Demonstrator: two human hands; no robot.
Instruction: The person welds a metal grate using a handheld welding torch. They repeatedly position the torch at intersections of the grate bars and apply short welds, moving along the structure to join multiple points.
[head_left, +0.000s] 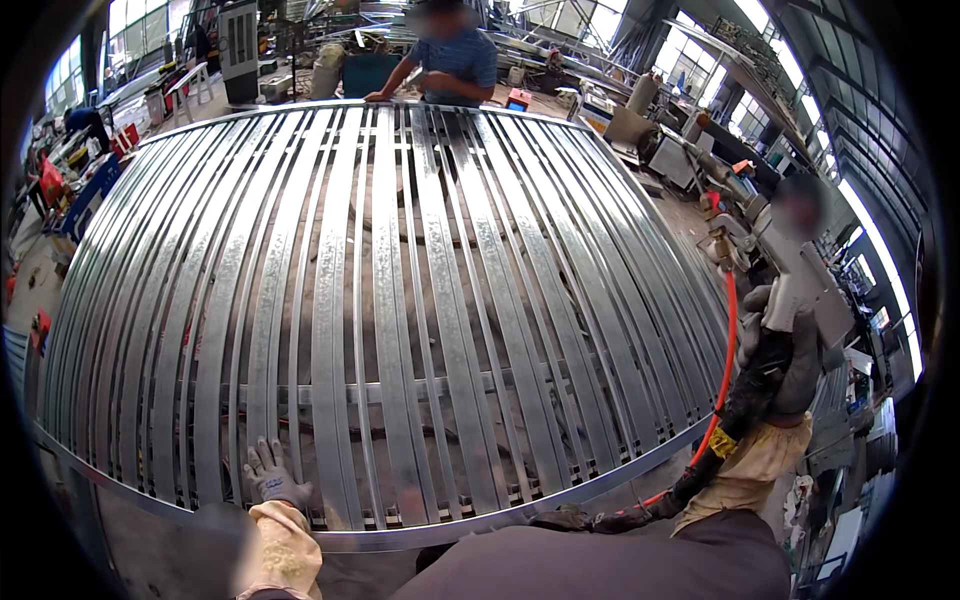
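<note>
A large panel of shiny metal slats (pixel 270 310) lies in front of me, framed by a metal rail (pixel 400 538) along its near edge. My left hand (pixel 277 474), in a grey glove, rests on the slats close to that rail, its fingers spread. On the right, my gloved right hand (pixel 797 370) is raised beside the panel, closed around what looks like a welding gun (pixel 757 385). From the gun a thick black cable (pixel 690 485) with yellow tape runs down by my forearm. A red hose (pixel 731 340) curves alongside it. The gun's tip is hard to make out.
Across the panel stands a person (pixel 455 65) in a blue striped shirt, one hand on the far edge. Machinery (pixel 670 155) and metal parts crowd the right side. A blue box (pixel 92 200) and clutter sit to the left. Long metal stock (pixel 560 50) is piled behind.
</note>
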